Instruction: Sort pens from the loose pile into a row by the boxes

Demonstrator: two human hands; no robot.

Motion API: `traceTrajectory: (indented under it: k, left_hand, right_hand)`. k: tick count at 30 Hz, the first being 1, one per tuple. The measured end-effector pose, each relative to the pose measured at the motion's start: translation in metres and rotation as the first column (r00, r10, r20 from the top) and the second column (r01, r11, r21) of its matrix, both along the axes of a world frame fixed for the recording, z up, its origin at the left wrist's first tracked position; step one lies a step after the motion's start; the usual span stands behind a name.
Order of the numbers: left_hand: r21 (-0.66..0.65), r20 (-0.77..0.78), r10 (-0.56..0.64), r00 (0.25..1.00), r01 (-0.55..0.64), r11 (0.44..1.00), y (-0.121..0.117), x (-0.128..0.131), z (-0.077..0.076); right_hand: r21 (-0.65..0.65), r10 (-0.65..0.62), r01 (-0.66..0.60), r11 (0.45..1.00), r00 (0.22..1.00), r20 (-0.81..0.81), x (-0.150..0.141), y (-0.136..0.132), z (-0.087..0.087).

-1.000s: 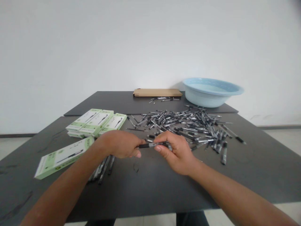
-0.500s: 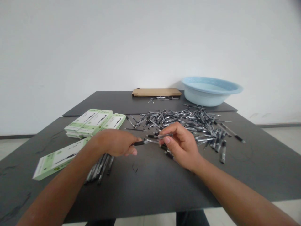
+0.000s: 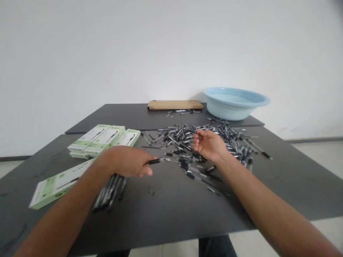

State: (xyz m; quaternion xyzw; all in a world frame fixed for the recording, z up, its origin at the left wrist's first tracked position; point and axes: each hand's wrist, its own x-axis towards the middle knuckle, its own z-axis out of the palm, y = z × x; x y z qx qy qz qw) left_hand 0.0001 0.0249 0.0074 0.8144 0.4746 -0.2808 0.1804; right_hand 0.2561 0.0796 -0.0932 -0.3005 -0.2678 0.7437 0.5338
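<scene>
My left hand [image 3: 131,162], left of the middle of the table, is closed on a pen [image 3: 154,161] whose black part and clear end stick out to the right. The back of the hand hides the rest of it. Over the heap of pens [image 3: 184,137] hovers my right hand [image 3: 210,144], turned palm-side in with loosely curled fingers; I see nothing held in it. Below it several long clear pen pieces with black grips [image 3: 198,176] lie on the dark table. Under my left forearm is a row of black pens [image 3: 111,191].
White and green pen boxes [image 3: 98,137] are stacked on the left, and one more box [image 3: 60,182] lies nearer, partly behind my left forearm. At the back stand a light blue basin [image 3: 230,109] and a flat brown cardboard piece [image 3: 175,104], with a few loose pen parts [image 3: 184,112] before it.
My right hand has moved away from the pen in my left hand, up and right over the heap. The clear barrel it held is no longer visible. My left hand keeps its pen.
</scene>
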Motion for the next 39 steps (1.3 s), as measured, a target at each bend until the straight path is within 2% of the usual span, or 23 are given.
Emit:
traceTrajectory:
  k: [3, 5, 8, 11, 13, 16, 17, 18, 23, 29, 33, 39]
  left_hand:
    - [-0.029, 0.022, 0.032, 0.999, -0.031, 0.999, 0.004, -0.004, -0.002]
    - [-0.041, 0.028, 0.05, 0.998, -0.049, 0.998, 0.006, -0.006, -0.003]
    - [-0.048, 0.044, 0.058, 0.997, -0.056, 0.997, 0.009, -0.009, -0.006]
    - [-0.051, 0.058, 0.059, 0.997, -0.056, 0.997, 0.012, -0.01, -0.01]
    - [-0.062, 0.08, 0.062, 0.995, -0.057, 0.996, 0.013, -0.01, -0.012]
    - [-0.069, 0.102, 0.061, 0.993, -0.054, 0.996, 0.015, -0.012, -0.013]
    - [-0.066, 0.102, 0.059, 0.993, -0.052, 0.996, 0.016, -0.012, -0.013]
    - [-0.062, 0.101, 0.058, 0.993, -0.052, 0.997, 0.016, -0.013, -0.013]
    - [-0.064, 0.101, 0.063, 0.993, -0.057, 0.996, 0.018, -0.016, -0.012]
    - [-0.027, 0.078, 0.055, 0.995, -0.053, 0.998, 0.018, -0.014, -0.012]
    - [-0.006, 0.072, 0.038, 0.997, -0.038, 0.999, 0.017, -0.012, -0.012]
    - [-0.019, 0.085, 0.056, 0.995, -0.054, 0.998, 0.017, -0.014, -0.012]
  right_hand:
    - [0.071, 0.009, -0.014, 0.997, 0.997, 0.076, 0.003, 0.002, -0.001]
    - [0.165, -0.072, 0.038, 0.986, 0.975, 0.208, 0.005, 0.004, -0.001]
    - [0.339, -0.276, 0.125, 0.932, 0.853, 0.444, 0.013, 0.011, -0.003]
    - [0.428, -0.425, 0.208, 0.88, 0.748, 0.51, 0.028, 0.023, -0.008]
    - [0.504, -0.518, 0.215, 0.836, 0.61, 0.599, 0.039, 0.03, -0.011]
    - [0.61, -0.613, 0.113, 0.785, 0.287, 0.736, 0.051, 0.036, -0.013]
    - [0.624, -0.624, 0.074, 0.778, 0.201, 0.755, 0.054, 0.037, -0.013]
    - [0.626, -0.626, 0.048, 0.778, 0.15, 0.766, 0.056, 0.038, -0.013]
    - [0.572, -0.571, -0.03, 0.82, 0.011, 0.821, 0.071, 0.044, -0.011]
    - [0.463, -0.47, -0.08, 0.883, -0.164, 0.867, 0.104, 0.054, -0.017]
    - [0.374, -0.405, -0.163, 0.913, -0.246, 0.881, 0.114, 0.056, -0.023]
    - [0.238, -0.36, -0.362, 0.901, -0.32, 0.877, 0.097, 0.056, -0.026]
